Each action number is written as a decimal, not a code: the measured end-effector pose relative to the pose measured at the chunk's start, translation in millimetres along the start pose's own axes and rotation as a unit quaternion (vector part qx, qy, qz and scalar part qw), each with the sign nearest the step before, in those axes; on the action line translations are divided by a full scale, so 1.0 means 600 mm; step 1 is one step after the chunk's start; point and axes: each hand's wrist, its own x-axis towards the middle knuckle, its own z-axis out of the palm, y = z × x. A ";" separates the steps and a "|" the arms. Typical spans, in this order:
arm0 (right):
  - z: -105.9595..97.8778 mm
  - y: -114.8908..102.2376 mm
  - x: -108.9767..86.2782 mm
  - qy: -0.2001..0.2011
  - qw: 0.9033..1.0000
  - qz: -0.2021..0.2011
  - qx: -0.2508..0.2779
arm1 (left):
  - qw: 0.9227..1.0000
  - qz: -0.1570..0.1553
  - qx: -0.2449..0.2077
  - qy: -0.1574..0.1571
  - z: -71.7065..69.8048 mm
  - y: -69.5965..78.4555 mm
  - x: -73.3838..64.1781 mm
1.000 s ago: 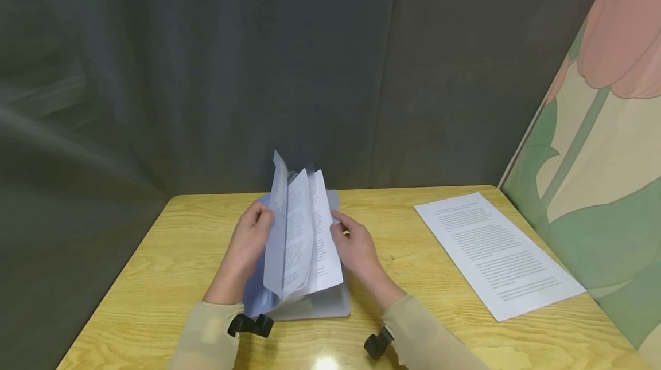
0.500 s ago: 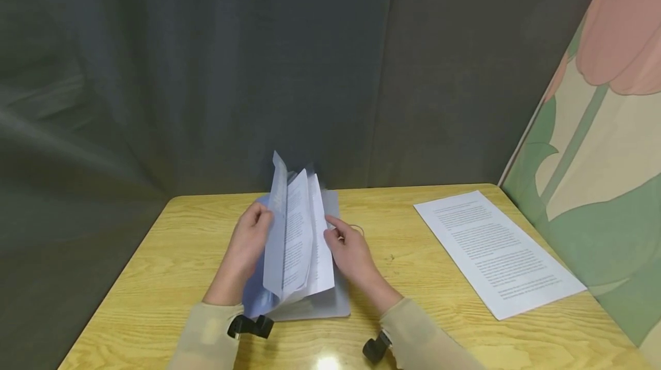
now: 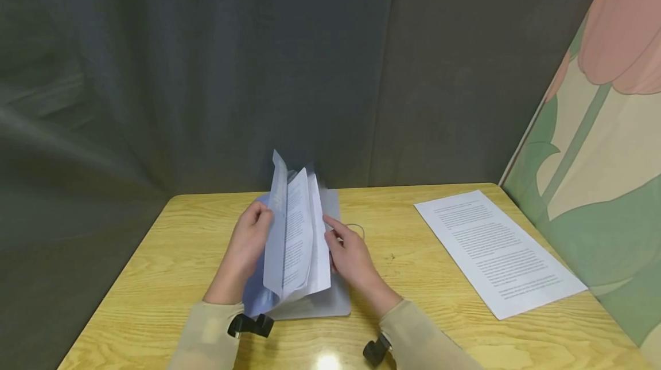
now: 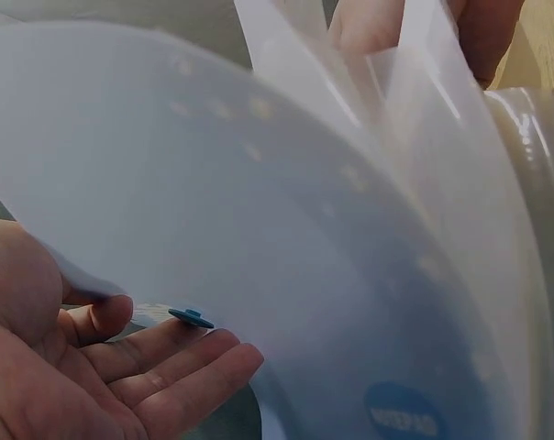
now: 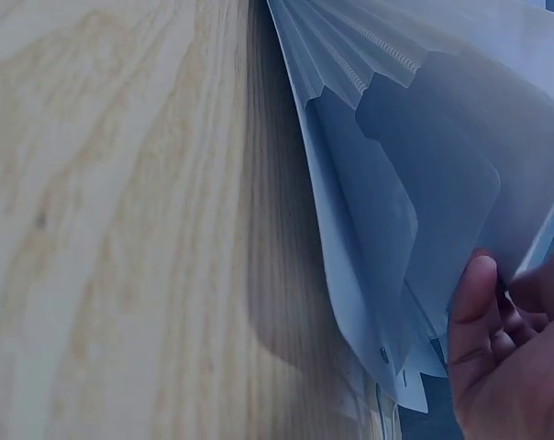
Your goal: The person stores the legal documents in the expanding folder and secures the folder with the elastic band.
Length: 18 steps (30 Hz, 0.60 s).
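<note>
Your head view is evenly lit, mid-bright. You've got one blown-out glare spot (image 3: 327, 362) on the tabletop (image 3: 155, 267), bottom edge. Dark curtain (image 3: 232, 71) swallows light; soft streaky sheen at left. Loose printed sheet (image 3: 501, 252) is bright, its print too soft for you to read. Your left wrist feed is dim, grey-blue: pale light specks on the folder (image 4: 213, 165), hard highlights on its plastic at right. Your right wrist feed: murky blue at right, folder shadow (image 5: 272, 238) across the wood.
</note>
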 end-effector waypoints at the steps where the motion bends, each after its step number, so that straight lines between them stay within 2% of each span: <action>1: 0.000 0.000 0.000 -0.005 1.000 0.001 0.008 | 1.000 0.000 0.000 0.001 0.000 -0.001 0.001; 11: 0.004 0.000 0.002 -0.010 0.999 -0.006 0.030 | 1.000 -0.005 0.008 -0.001 0.002 -0.004 0.003; 18: 0.004 -0.002 0.006 -0.006 1.000 -0.003 0.017 | 1.000 -0.009 0.010 0.000 0.000 -0.002 0.003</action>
